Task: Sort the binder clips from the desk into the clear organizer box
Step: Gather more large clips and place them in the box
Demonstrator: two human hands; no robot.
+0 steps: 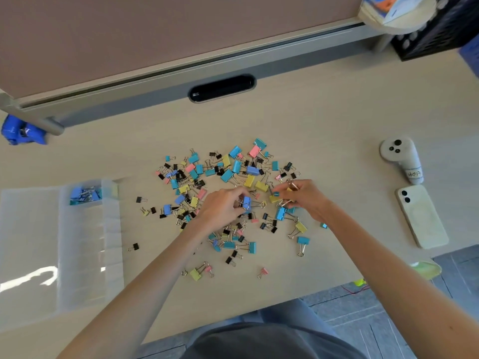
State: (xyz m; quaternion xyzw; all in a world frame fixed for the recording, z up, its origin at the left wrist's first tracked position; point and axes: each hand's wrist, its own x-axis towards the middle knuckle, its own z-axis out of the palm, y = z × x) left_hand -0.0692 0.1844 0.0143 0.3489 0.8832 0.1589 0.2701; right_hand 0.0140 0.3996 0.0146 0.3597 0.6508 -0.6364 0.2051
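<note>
At frame centre, my left hand pinches a blue clip. My right hand pinches a yellow clip over the pile. The box lies at left.

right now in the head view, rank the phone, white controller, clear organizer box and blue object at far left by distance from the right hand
1. phone and white controller, both right of the right hand; too close to call
2. clear organizer box, left, across the clip pile
3. blue object, far left near the back rail
</note>
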